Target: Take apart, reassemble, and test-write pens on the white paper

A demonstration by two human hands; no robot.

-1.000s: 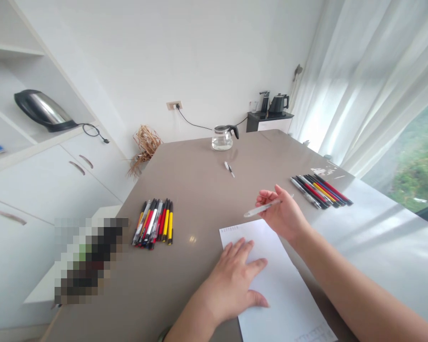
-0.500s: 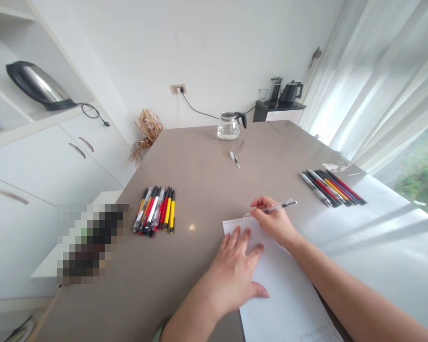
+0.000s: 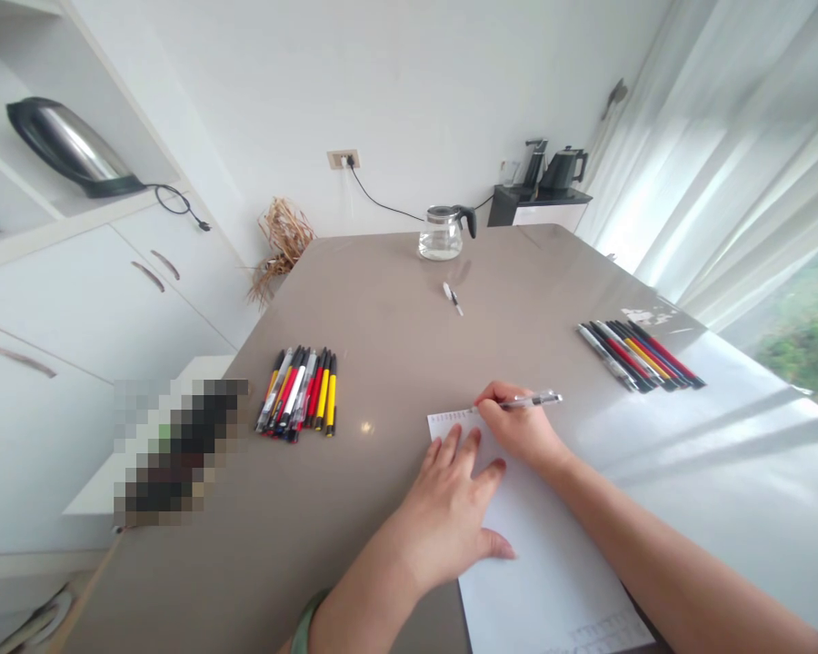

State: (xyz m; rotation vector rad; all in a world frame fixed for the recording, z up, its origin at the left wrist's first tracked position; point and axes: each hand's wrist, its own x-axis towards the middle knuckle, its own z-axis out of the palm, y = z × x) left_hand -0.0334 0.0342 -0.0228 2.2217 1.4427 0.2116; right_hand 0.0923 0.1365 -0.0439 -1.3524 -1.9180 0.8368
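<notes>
A white sheet of paper [image 3: 552, 581] lies on the table, with a row of small marks along its far left edge and more faint marks near its close end. My left hand [image 3: 453, 509] rests on it, fingers spread. My right hand [image 3: 522, 431] pinches a clear pen [image 3: 535, 400], its tip down at the far edge of the paper, by the row of marks. A separate pen cap and a small pen piece [image 3: 453, 298] lie farther off on the table.
Several pens in a heap [image 3: 298, 392] lie on the left of the table [image 3: 374, 336], and a row of pens [image 3: 641, 356] on the right. A glass pot [image 3: 440, 234] with clear liquid stands at the far edge. A steel kettle [image 3: 74, 145] sits on the left shelf.
My right hand has tightened round the pen and lowered slightly, its tip a little farther right along the row of marks. The view has tilted slightly; my left hand stays on the paper.
</notes>
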